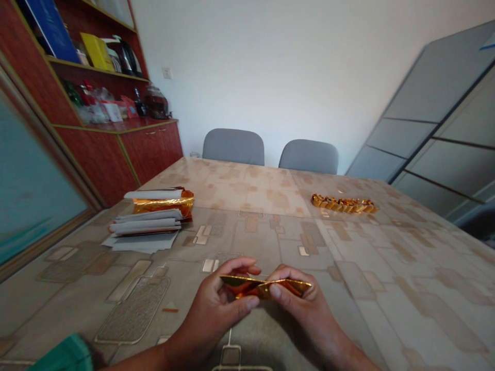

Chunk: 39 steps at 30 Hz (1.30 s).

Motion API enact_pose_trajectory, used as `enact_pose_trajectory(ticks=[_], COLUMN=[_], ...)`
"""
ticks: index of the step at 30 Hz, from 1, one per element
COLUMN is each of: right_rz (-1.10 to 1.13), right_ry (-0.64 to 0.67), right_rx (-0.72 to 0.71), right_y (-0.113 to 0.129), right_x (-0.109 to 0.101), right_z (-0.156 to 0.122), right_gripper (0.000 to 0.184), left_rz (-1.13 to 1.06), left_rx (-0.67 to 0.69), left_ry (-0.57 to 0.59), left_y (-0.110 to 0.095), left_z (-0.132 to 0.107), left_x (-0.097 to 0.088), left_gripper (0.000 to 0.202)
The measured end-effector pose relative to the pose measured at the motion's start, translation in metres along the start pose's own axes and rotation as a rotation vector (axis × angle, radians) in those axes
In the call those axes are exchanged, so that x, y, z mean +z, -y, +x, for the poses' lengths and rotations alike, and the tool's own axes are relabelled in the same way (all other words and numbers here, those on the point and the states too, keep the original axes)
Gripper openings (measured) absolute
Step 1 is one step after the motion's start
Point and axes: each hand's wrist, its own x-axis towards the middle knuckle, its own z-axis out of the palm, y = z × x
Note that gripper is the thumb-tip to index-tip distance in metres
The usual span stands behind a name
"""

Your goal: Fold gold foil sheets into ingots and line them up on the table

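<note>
A folded piece of shiny gold foil paper (247,285) is held level between my two hands, just above the near part of the table. My left hand (216,299) grips its left part, thumb on the near side and fingers curled behind. At its right part, my right hand (305,299) pinches it, the thumb pressed near the middle. On the left of the table lies a stack of gold and grey-white paper sheets (154,216), some curled. To the far right stands a row of folded gold foil pieces (343,204), set close together.
A patterned cloth covers the table (247,226). Two grey chairs (233,146) stand at its far edge, before a white wall. A red-brown cabinet (150,149) with bottles and boxes is at the left; grey panelled doors (410,123) are at the right. A small orange-brown strip (170,310) lies near my left forearm.
</note>
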Motion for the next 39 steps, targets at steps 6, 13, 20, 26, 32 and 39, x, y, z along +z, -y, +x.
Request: enact_pose_trajectory(ticks=[6,13,20,26,32,39], right_rz=[-0.01,-0.01,-0.054,-0.09,-0.131,-0.107], right_ry=[-0.02,-0.037,-0.049,-0.018,0.0,-0.027], right_rx=[-0.039,-0.067,-0.056,-0.039,0.01,0.021], right_y=[-0.004,-0.009,-0.005,0.001,0.003,-0.003], right_x=[-0.003,-0.004,-0.004,0.0,0.0,-0.002], right_z=[0.001,0.0,0.002,0.001,0.001,0.001], right_gripper=[0.02,0.015,0.018,0.023,0.029,0.032], left_rz=[0.151,0.135,0.055,0.221,0.178,0.158], left_rx=[-0.045,-0.071,-0.016,-0.046,-0.078,-0.08], left_ry=[0.004,-0.001,0.018,-0.007,-0.002,0.024], left_y=[-0.01,-0.009,-0.01,-0.009,-0.009,-0.011], left_z=[0.001,0.003,0.003,0.002,0.003,0.001], left_x=[-0.001,-0.002,0.0,-0.005,-0.004,-0.001], left_gripper=[0.023,0.021,0.022,0.02,0.021,0.023])
